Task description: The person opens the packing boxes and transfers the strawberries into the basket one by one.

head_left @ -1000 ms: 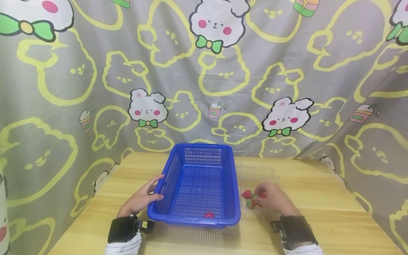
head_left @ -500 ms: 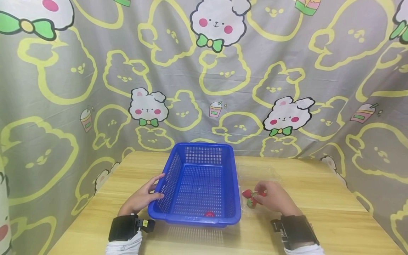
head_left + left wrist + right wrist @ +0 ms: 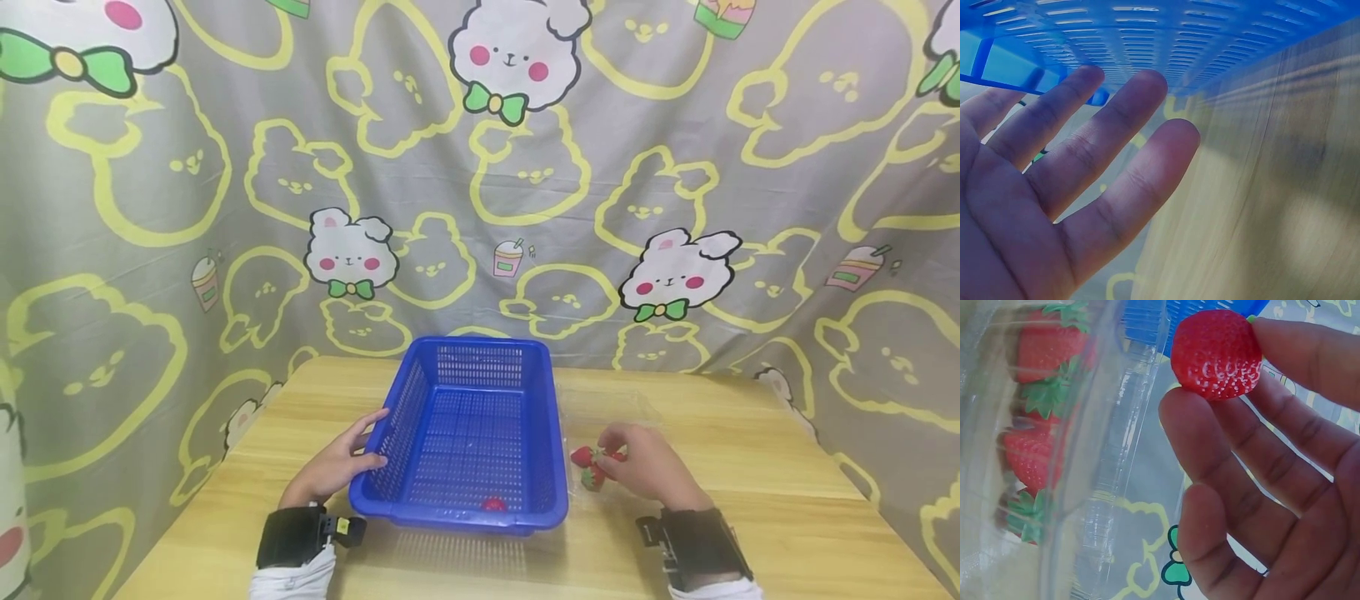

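A blue plastic basket (image 3: 457, 520) with slotted walls stands mid-table, and a red strawberry (image 3: 494, 505) lies inside near its front. My left hand (image 3: 337, 462) is at the basket's left side; in the left wrist view its fingers (image 3: 1166, 156) are spread and extended beside the slotted wall. To the right of the basket, my right hand (image 3: 648, 467) pinches a glossy strawberry (image 3: 1216, 355) between thumb and fingers. Beside that hand, a clear plastic box (image 3: 1116, 425) holds more strawberries (image 3: 1034, 459) with green leaf caps. Part of the box is hidden by my right hand.
The wooden table (image 3: 750, 467) extends on both sides of the basket. A grey curtain (image 3: 420, 192) with yellow outlines and white rabbits hangs behind and at both sides. Black camera straps (image 3: 288, 537) wrap both wrists.
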`<state>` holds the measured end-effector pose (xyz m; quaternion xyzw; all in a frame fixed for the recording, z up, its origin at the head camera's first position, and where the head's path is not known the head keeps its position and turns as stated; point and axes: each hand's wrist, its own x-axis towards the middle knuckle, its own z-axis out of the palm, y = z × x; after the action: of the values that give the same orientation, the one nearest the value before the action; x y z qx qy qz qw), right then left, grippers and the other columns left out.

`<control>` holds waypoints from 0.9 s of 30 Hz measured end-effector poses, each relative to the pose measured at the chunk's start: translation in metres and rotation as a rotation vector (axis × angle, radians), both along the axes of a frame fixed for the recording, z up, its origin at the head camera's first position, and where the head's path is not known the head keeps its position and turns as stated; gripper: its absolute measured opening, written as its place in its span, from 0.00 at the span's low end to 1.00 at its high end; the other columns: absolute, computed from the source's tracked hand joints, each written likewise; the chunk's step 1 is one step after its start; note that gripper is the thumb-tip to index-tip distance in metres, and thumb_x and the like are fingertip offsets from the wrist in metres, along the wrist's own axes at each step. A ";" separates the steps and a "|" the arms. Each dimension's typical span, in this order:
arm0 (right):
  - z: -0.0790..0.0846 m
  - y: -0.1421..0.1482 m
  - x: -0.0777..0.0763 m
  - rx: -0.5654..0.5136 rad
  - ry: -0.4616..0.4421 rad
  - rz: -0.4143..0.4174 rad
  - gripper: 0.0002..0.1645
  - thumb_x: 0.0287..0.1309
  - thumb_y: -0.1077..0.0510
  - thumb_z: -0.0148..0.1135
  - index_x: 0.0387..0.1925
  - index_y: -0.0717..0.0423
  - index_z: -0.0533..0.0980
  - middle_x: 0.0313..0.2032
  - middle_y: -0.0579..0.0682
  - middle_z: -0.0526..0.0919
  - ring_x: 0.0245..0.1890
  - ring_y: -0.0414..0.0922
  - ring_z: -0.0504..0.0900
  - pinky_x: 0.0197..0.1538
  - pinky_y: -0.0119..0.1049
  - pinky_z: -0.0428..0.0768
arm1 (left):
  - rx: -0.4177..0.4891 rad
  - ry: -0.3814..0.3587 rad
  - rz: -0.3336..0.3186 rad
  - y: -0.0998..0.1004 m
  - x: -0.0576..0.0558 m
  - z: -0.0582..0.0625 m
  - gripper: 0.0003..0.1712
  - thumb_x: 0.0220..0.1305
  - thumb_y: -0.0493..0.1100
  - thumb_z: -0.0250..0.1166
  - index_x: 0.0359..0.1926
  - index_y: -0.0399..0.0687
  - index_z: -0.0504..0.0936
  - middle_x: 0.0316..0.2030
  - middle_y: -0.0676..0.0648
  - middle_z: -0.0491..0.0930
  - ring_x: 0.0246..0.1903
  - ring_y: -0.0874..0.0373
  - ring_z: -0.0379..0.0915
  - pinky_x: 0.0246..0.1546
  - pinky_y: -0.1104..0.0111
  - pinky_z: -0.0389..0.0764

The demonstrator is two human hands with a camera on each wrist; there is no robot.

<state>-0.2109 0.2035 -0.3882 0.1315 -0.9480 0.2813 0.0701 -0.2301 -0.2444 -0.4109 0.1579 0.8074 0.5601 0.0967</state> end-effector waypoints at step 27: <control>0.008 -0.005 0.005 -0.036 0.003 -0.011 0.07 0.51 0.61 0.70 0.33 0.53 0.80 0.30 0.44 0.82 0.27 0.39 0.79 0.34 0.39 0.79 | 0.003 -0.001 -0.005 -0.001 -0.001 -0.001 0.44 0.64 0.37 0.62 0.75 0.42 0.49 0.61 0.20 0.61 0.53 0.32 0.71 0.42 0.49 0.82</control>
<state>-0.2064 0.1983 -0.3805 0.1253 -0.9434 0.2975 0.0754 -0.2315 -0.2452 -0.4121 0.1599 0.8061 0.5613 0.0980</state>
